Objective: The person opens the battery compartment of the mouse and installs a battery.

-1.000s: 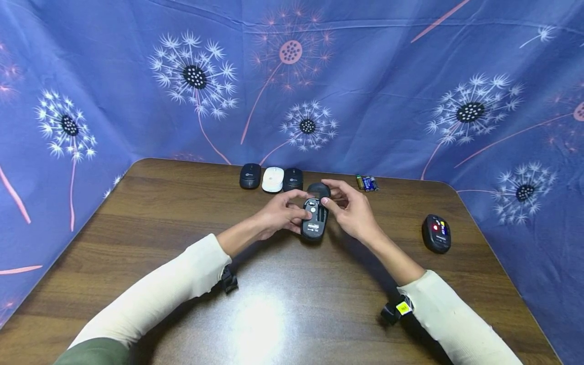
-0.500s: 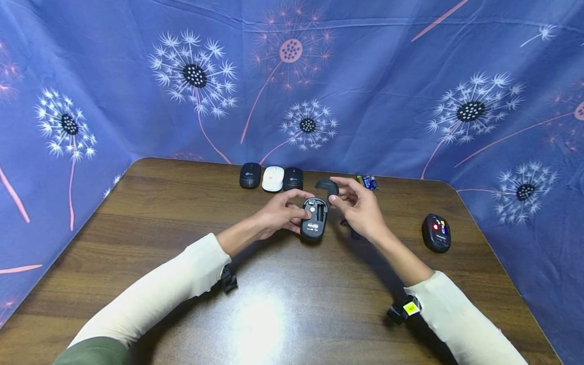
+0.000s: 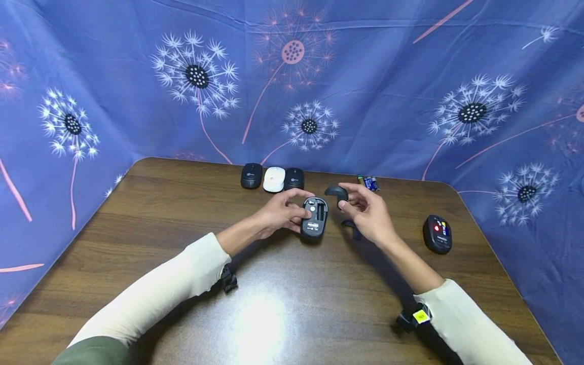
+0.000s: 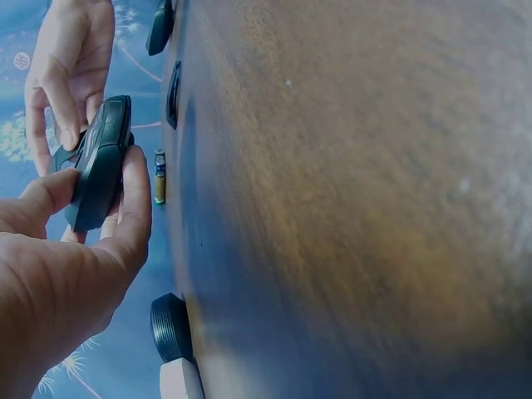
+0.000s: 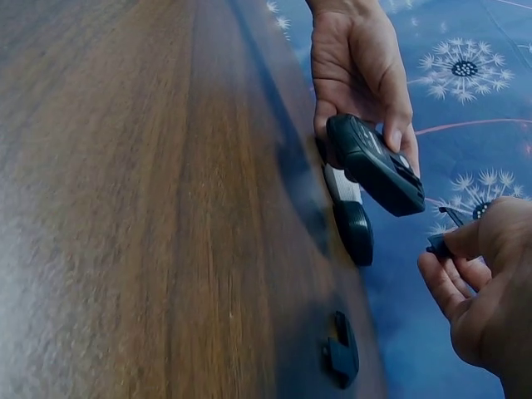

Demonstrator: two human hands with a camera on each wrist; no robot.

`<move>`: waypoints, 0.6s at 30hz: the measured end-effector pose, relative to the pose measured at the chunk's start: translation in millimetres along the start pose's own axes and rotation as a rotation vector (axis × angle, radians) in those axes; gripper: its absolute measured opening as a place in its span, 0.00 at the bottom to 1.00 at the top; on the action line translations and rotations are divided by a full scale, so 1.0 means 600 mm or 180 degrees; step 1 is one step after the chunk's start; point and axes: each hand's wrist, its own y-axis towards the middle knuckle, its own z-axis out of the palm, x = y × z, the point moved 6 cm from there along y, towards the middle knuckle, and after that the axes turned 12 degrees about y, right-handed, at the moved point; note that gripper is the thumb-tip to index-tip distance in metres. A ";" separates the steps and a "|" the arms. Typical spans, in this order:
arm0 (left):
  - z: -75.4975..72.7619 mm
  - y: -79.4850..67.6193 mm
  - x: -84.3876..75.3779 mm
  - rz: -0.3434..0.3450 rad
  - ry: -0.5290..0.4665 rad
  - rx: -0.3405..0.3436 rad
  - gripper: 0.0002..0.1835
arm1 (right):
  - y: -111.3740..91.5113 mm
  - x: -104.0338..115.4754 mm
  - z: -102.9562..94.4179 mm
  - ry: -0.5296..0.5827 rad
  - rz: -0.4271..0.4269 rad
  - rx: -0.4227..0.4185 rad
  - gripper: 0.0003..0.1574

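Observation:
My left hand (image 3: pixel 282 215) grips a black computer mouse (image 3: pixel 313 229), underside toward me, in the middle of the head view. Its long battery slot is uncovered and looks dark inside. To the right, my right hand (image 3: pixel 373 217) pinches a curved black battery cover (image 3: pixel 336 191) between thumb and fingers, apart from the mouse. A second black battery cover (image 3: pixel 355 231) lies on the table below that hand. In the left wrist view the mouse (image 4: pixel 101 170) appears edge-on between thumb and fingers. The right wrist view shows the held cover (image 5: pixel 439 244) mostly behind the fingers.
Along the table's back edge stand a black mouse (image 3: pixel 251 176), a white mouse (image 3: pixel 274 179) and another black mouse (image 3: pixel 294 178). Several batteries (image 3: pixel 368 183) lie behind my right hand. At the right, an upturned black mouse (image 3: pixel 437 234) shows a red light. A blue patterned cloth (image 3: pixel 388 76) hangs behind.
My right hand has drawn the battery cover off the mouse and carried it to the right. The cover on the table has come into view. My left hand has barely moved.

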 end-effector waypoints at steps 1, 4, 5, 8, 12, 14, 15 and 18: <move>0.000 0.000 0.000 0.0002 0.0004 -0.0002 0.33 | -0.002 -0.001 -0.002 -0.0005 0.0006 -0.0001 0.29; 0.000 -0.001 0.000 -0.0004 -0.0001 0.0002 0.33 | -0.007 -0.002 -0.009 -0.0016 0.0028 -0.0007 0.29; 0.000 -0.002 -0.001 -0.0004 -0.0007 0.0003 0.33 | -0.008 -0.003 -0.012 -0.0018 0.0032 -0.0008 0.29; -0.001 -0.003 -0.001 -0.0024 -0.0034 0.0005 0.33 | -0.016 -0.005 -0.020 -0.0024 0.0073 0.0014 0.29; -0.001 -0.002 0.000 -0.0026 -0.0068 0.0010 0.33 | -0.024 -0.011 -0.028 -0.0054 0.0122 0.0062 0.30; -0.001 0.000 0.002 -0.0017 -0.0079 0.0011 0.33 | -0.027 -0.016 -0.032 -0.0056 0.0142 0.0073 0.30; -0.001 0.000 0.002 -0.0015 -0.0080 0.0012 0.33 | -0.028 -0.019 -0.034 -0.0047 0.0152 0.0075 0.30; -0.002 0.000 0.004 -0.0020 -0.0073 0.0009 0.33 | -0.031 -0.025 -0.043 -0.0066 0.0208 0.0064 0.31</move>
